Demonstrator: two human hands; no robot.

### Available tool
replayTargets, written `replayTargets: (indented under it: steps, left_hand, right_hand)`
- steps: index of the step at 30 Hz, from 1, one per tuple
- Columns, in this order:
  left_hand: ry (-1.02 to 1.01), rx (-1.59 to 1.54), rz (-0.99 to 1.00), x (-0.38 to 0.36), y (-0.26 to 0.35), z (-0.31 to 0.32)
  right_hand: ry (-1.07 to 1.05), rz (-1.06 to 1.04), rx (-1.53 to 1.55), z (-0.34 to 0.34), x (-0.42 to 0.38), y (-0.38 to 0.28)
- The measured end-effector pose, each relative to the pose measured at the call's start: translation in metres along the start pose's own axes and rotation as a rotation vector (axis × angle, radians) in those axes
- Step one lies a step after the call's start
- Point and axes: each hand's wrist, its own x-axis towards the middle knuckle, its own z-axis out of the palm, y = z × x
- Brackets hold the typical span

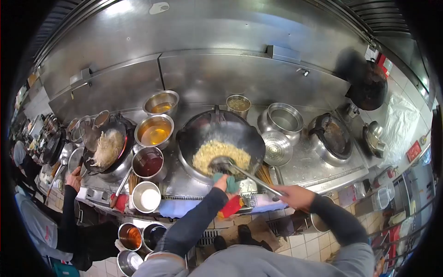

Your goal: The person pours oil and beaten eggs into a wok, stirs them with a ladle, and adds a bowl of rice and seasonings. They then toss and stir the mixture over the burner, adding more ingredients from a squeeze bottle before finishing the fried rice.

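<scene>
A black wok point(230, 131) holds pale fried rice point(217, 152) in front of me. My left hand point(222, 183) grips the near rim of the wok through a green cloth point(231, 183). My right hand point(295, 195) is closed on the long handle of a metal ladle point(224, 163), whose bowl sits in the rice at the near side of the wok.
Steel pots of oil point(154, 130), dark sauce point(148, 163) and white powder point(146, 196) stand left of the wok. A strainer point(277, 147), pot point(284, 117) and lidded wok point(330, 136) lie to the right. Another person's hand point(74, 177) is by a second wok point(107, 147) at left.
</scene>
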Motion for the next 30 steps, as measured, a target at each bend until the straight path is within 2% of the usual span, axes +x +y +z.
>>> replayTargets:
  steps: [1,2,3,5,8,9,10,11,12,13,14,15,16,17,18,19,20,21,22,25,26,28,29,30]
  left_hand:
    - [-0.042,0.053,0.04,0.034,-0.009,-0.019]
    - [-0.087,0.109,0.088,0.054,-0.021,-0.038]
    - [-0.056,0.137,0.092,0.053,-0.037,-0.051]
    - [0.062,0.124,0.02,0.033,-0.056,-0.062]
    - [-0.028,0.104,0.139,0.037,-0.051,-0.069]
    - [0.006,0.032,0.219,0.034,-0.036,-0.047]
    - [0.05,-0.039,0.29,0.029,-0.015,-0.022]
    - [0.149,0.044,0.246,0.041,0.006,-0.021]
    - [0.162,0.038,0.178,0.047,0.021,-0.015]
    - [0.115,-0.003,0.186,0.055,0.029,-0.015]
    - [0.117,-0.018,0.193,0.065,0.036,-0.018]
    - [0.125,0.027,0.203,0.075,0.041,-0.024]
    - [0.136,0.072,0.212,0.079,0.044,-0.03]
    - [0.156,0.1,0.218,0.074,0.05,-0.031]
    - [0.166,0.089,0.231,0.081,0.056,-0.039]
    - [0.095,0.117,0.229,0.096,0.06,-0.054]
    - [0.081,0.117,0.233,0.096,0.061,-0.055]
    - [0.068,0.118,0.236,0.096,0.062,-0.056]
    - [0.054,0.118,0.239,0.096,0.063,-0.057]
    - [0.289,0.06,0.271,0.07,0.064,-0.034]
    - [0.295,0.071,0.261,0.079,0.065,-0.042]
    - [0.114,-0.014,0.243,0.106,0.065,-0.064]
    - [0.21,-0.039,0.261,0.088,0.063,-0.049]
    - [0.149,-0.017,0.268,0.096,0.062,-0.057]
  right_hand:
    - [0.222,-0.266,-0.067,0.017,0.043,0.026]
    - [0.246,-0.185,-0.036,0.026,0.077,0.029]
    - [0.402,-0.276,-0.11,0.04,0.108,0.045]
    - [0.496,-0.229,-0.1,0.052,0.112,0.037]
    - [0.57,-0.137,-0.076,0.082,0.086,0.043]
    - [0.555,-0.186,-0.089,0.094,0.077,0.066]
    - [0.5,-0.148,-0.09,0.099,0.058,0.08]
    - [0.453,-0.116,-0.096,0.094,0.038,0.085]
    - [0.369,-0.037,-0.185,0.075,0.021,0.086]
    - [0.316,-0.05,-0.362,0.064,0.022,0.125]
    - [0.273,0.059,-0.518,0.043,0.02,0.143]
    - [0.333,0.033,-0.617,0.023,0.033,0.188]
    - [0.361,0.164,-0.761,-0.006,0.058,0.229]
    - [0.347,0.254,-0.765,-0.045,0.067,0.22]
    - [0.425,0.182,-0.781,-0.075,0.091,0.232]
    - [0.446,0.196,-0.824,-0.1,0.117,0.226]
    - [0.469,0.067,-0.833,-0.116,0.148,0.222]
    - [0.411,0.078,-0.817,-0.12,0.173,0.191]
    - [0.413,0.005,-0.778,-0.111,0.201,0.179]
    - [0.484,-0.214,-0.519,-0.035,0.262,0.153]
    - [0.419,-0.099,-0.399,-0.015,0.24,0.116]
    - [0.478,-0.243,-0.365,0.044,0.224,0.135]
    - [0.457,-0.222,-0.35,0.051,0.191,0.125]
    - [0.439,-0.206,-0.335,0.053,0.165,0.115]
